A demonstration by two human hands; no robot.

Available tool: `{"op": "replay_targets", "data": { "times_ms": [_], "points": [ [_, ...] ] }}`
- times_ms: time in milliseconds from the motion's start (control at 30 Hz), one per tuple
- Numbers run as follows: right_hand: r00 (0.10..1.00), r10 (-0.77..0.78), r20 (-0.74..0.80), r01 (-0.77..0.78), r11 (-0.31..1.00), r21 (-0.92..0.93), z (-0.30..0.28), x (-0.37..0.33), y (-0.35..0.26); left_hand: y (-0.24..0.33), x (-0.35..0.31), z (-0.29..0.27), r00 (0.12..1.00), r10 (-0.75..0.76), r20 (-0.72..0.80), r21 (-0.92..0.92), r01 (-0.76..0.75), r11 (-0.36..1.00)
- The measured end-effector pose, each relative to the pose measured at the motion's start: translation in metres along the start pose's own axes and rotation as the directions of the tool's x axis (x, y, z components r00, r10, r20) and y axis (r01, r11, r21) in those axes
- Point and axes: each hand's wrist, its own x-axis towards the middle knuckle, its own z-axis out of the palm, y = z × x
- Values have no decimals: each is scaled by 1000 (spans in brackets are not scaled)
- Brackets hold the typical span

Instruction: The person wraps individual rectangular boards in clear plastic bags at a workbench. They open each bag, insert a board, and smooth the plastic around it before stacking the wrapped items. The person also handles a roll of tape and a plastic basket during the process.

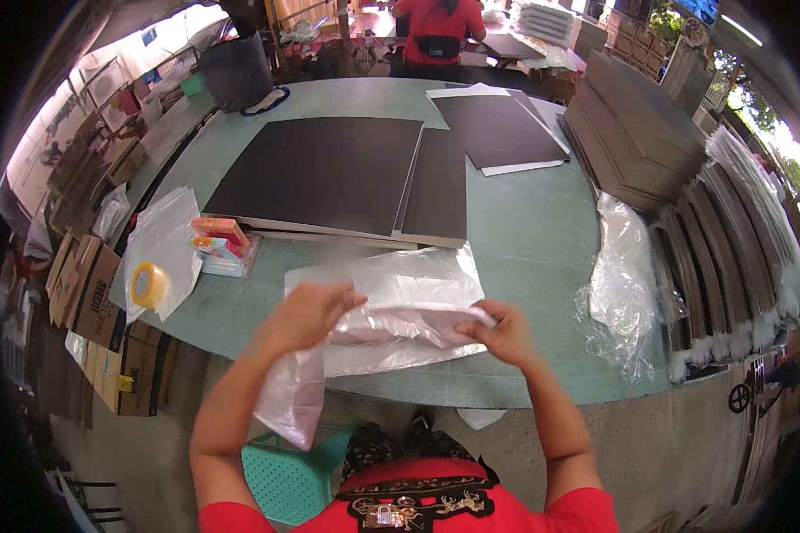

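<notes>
A clear plastic bag (391, 330) lies crumpled in front of me at the near edge of the table. My right hand (503, 332) pinches the right end of its raised edge between thumb and fingers. At the bag's left end, my left hand (304, 313) has its fingers curled together at the plastic, slightly blurred. A pinkish loose part of the plastic hangs below the left forearm, over the table edge. Flat plastic (418, 266) lies under and behind the bag. Just beyond it is a stack of large dark boards (320, 169) with pale edges.
More dark boards (498, 129) lie at the far right. A tape roll (149, 284) and small packets (222, 244) rest at left. Tall brown stacks (631, 129) and crumpled plastic (622, 266) stand at right. A green stool (289, 471) is below. A person in red (436, 31) is beyond the table.
</notes>
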Motion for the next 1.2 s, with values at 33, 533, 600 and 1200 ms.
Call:
{"op": "replay_targets", "data": {
  "times_ms": [33, 533, 600, 1200],
  "points": [
    [1000, 20, -23, -20, 1000, 10, -5, 10, -14, -3, 11, -10, 999, 4, 40, -26, -3, 1000],
    [994, 41, -98, -104, 568, -817, 68, -5, 115, -135, -23, 162, 997, 72, 6, 361, -69, 930],
    [982, 41, -185, -177, 540, -823, 70, -5, 112, -139, -47, 159, 994, -25, -111, 298, 57, 953],
    [937, -343, -70, 265, 826, -497, 211, 102, 70, -154, 18, 106, 866, -217, -450, -399, 22, 917]
  ]
}}
